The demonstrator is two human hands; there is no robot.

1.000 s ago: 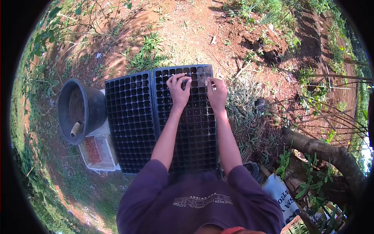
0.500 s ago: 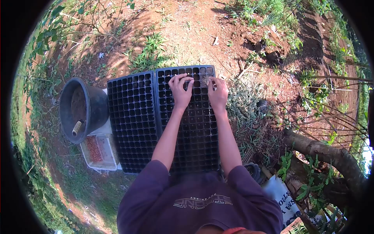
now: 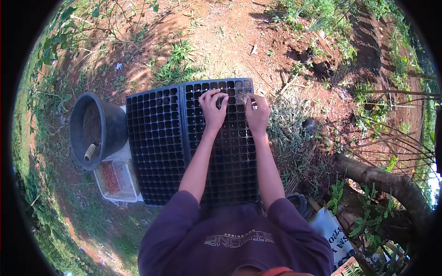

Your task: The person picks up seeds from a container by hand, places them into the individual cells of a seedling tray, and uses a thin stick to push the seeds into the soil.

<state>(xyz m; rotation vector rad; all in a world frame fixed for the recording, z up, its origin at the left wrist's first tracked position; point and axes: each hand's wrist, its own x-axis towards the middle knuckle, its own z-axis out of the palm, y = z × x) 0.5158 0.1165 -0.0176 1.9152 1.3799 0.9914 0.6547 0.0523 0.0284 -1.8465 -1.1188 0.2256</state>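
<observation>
Two black seedling trays lie side by side, a left tray [image 3: 154, 147] and a right tray [image 3: 221, 152], with rows of small square cells. Over the far rows of the right tray is my left hand [image 3: 213, 110], its fingers curled and thumb tip close to the index finger. My right hand [image 3: 258, 112] bends over the far right corner, thumb and index finger pinched at the cells. Brown soil [image 3: 242, 85] fills several cells at that corner, while most others look dark. I cannot tell what the fingertips hold.
Left of the trays stands a dark round tub [image 3: 103, 131] with soil and a pale cylindrical object [image 3: 90, 152] inside. Nearer me is a white container [image 3: 130, 181] of reddish grains [image 3: 110, 177]. A thick branch [image 3: 382, 177] and a printed white sack [image 3: 334, 234] lie to the right.
My right hand has shifted slightly at the corner cells, its fingers tilting a little. My left hand stays nearly in place over the tray.
</observation>
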